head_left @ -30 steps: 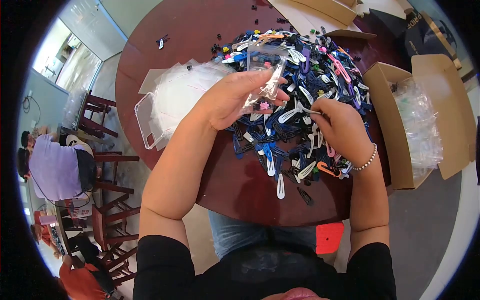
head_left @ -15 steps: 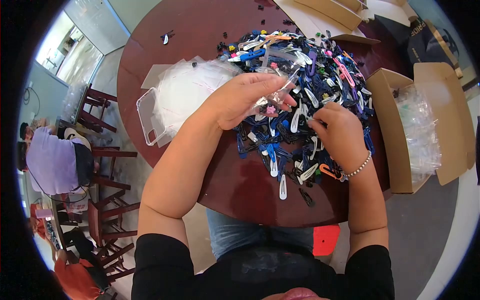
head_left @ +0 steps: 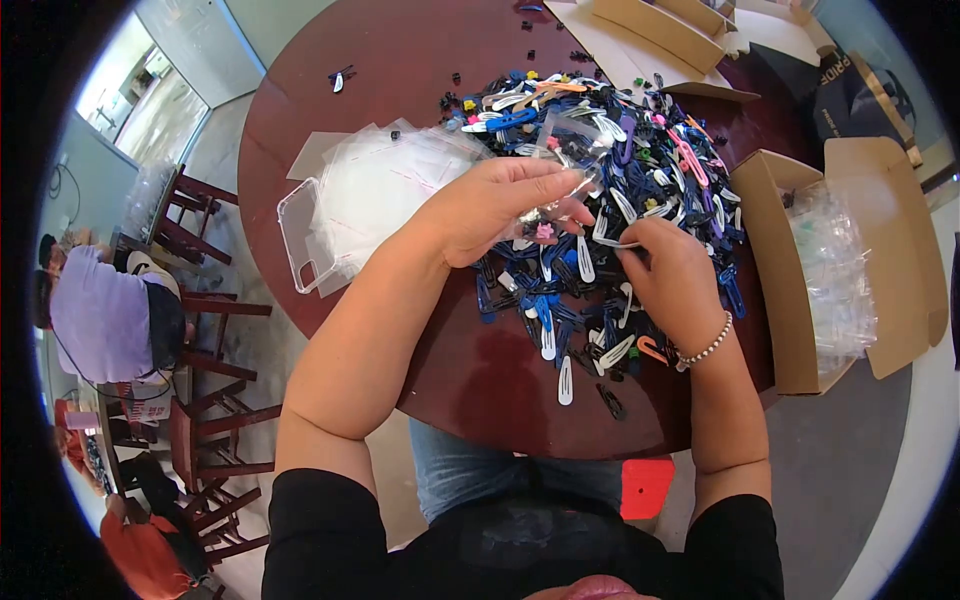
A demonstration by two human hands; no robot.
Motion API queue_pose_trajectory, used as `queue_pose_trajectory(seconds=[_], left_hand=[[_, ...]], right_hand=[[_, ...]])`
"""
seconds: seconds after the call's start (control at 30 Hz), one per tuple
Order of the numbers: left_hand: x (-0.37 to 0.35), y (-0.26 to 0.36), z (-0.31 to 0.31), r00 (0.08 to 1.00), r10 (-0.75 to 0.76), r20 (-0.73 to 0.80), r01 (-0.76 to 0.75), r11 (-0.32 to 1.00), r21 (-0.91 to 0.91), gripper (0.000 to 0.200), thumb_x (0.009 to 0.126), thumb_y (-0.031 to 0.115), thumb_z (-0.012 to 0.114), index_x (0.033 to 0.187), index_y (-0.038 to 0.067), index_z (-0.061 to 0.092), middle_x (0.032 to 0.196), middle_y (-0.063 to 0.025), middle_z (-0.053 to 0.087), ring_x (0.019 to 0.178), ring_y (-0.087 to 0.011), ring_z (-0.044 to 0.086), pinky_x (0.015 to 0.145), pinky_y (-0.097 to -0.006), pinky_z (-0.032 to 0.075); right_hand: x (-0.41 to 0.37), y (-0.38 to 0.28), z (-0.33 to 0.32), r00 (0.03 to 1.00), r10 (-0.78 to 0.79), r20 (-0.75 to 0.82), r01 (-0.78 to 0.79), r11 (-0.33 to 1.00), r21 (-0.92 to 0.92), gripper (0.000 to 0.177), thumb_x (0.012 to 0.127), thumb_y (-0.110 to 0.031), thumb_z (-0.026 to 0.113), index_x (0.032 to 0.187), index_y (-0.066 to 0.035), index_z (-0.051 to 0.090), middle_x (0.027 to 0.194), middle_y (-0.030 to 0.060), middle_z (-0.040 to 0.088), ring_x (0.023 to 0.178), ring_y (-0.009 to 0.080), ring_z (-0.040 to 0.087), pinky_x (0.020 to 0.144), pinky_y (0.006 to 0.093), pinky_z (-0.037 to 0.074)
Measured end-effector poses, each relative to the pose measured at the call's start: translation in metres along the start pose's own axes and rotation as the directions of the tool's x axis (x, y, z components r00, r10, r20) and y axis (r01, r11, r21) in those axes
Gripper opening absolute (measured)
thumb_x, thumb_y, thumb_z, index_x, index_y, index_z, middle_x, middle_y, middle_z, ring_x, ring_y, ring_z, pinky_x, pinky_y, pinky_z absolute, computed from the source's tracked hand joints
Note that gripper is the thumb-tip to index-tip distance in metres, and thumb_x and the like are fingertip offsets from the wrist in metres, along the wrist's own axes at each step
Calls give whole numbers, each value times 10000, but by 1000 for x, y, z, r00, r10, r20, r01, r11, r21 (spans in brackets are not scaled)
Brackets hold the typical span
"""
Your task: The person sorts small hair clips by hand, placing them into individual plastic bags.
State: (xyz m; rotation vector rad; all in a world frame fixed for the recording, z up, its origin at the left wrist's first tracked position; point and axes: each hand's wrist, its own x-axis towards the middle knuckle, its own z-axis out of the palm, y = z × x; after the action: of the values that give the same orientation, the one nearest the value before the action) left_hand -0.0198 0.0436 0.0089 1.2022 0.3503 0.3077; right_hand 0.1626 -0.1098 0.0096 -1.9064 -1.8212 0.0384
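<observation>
My left hand [head_left: 500, 208] is closed around a clear plastic bag [head_left: 578, 135]. Small dark clips and a pink flower-shaped clip [head_left: 545, 231] show in or against the bag below the fingers. My right hand [head_left: 672, 268] pinches a white snap hair clip [head_left: 608, 240] between thumb and fingertips, just right of the bag. Beneath both hands spreads a large heap of hair clips [head_left: 640, 180], mostly navy, black and white, with some blue, pink, orange and purple ones.
Flat clear bags [head_left: 375, 190] lie in a stack on the round table [head_left: 480, 400], left of the heap, beside a clear phone case [head_left: 296, 235]. On the right, an open cardboard box [head_left: 780, 290] holds filled bags. People [head_left: 105, 315] sit at the far left.
My right hand has lifted a white snap clip from the heap, its length now showing beyond the fingertips. The bag in my left hand has turned slightly and shows its top more openly.
</observation>
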Motion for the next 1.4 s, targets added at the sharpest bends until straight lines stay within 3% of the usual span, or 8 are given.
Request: queue_pose_trajectory(seconds=[0.2,0.27,0.43,0.5,0.87,1.0,1.17,1.4], left_hand=[[1,-3,-1,1000,-28,4,28,1000,-13,307,940,362,620,1082,91,644,979,-35,678,912,-102,605,755,-274,480],[2,-6,-2,999,23,38,-28,991,129,425,965,317,570,1234,-13,574,1053,-115,670,965,-159,615,787,-280,487],[-8,2,13,979,-74,189,36,980,195,399,953,245,596,1253,-15,564,1062,-95,671,932,-125,608,766,-248,478],[-9,1,18,956,-124,267,66,974,216,381,928,191,632,1239,-20,570,1064,-88,675,898,-100,598,748,-233,471],[-5,-10,20,924,-159,348,133,986,97,403,919,170,641,1265,-14,550,1089,-120,666,941,-131,623,767,-232,492],[-5,-11,16,927,-42,373,73,995,-70,473,934,182,605,1347,-13,484,1160,-179,636,1036,-199,617,834,-302,505],[-8,-6,18,911,110,397,27,946,-324,592,927,172,592,1443,-10,365,1279,-202,566,1132,-273,583,895,-397,501],[-4,-12,16,900,144,411,-44,969,-244,596,923,158,589,1441,-29,361,1268,-164,575,1122,-229,582,881,-358,503]], right_hand=[[2,5,-12,989,145,28,-148,961,234,101,854,-46,683,941,6,684,710,22,626,576,32,484,517,209,388],[2,-3,-19,972,145,-185,-52,900,432,94,861,-24,676,944,17,687,712,-18,606,590,21,481,523,192,380],[-1,-14,-24,924,31,-381,145,895,422,149,834,35,683,982,21,684,785,22,631,632,38,512,538,184,397],[-1,-19,-28,910,-170,-378,281,924,261,179,797,16,701,975,7,686,839,89,665,656,147,618,582,250,482],[-4,-22,-30,939,-129,-320,231,924,305,224,798,9,709,1021,-6,688,947,105,660,709,139,633,619,245,506],[-4,-23,-25,929,75,-362,129,852,507,273,859,-3,668,1129,-7,636,1024,57,625,736,75,556,642,213,470],[-5,-27,-21,973,184,-138,3,592,806,371,858,-23,680,1214,-8,577,1110,68,594,878,88,568,744,222,486],[-4,-21,-15,981,69,-180,75,723,687,395,832,-46,716,1202,-8,583,1150,66,587,977,126,563,838,268,484]])
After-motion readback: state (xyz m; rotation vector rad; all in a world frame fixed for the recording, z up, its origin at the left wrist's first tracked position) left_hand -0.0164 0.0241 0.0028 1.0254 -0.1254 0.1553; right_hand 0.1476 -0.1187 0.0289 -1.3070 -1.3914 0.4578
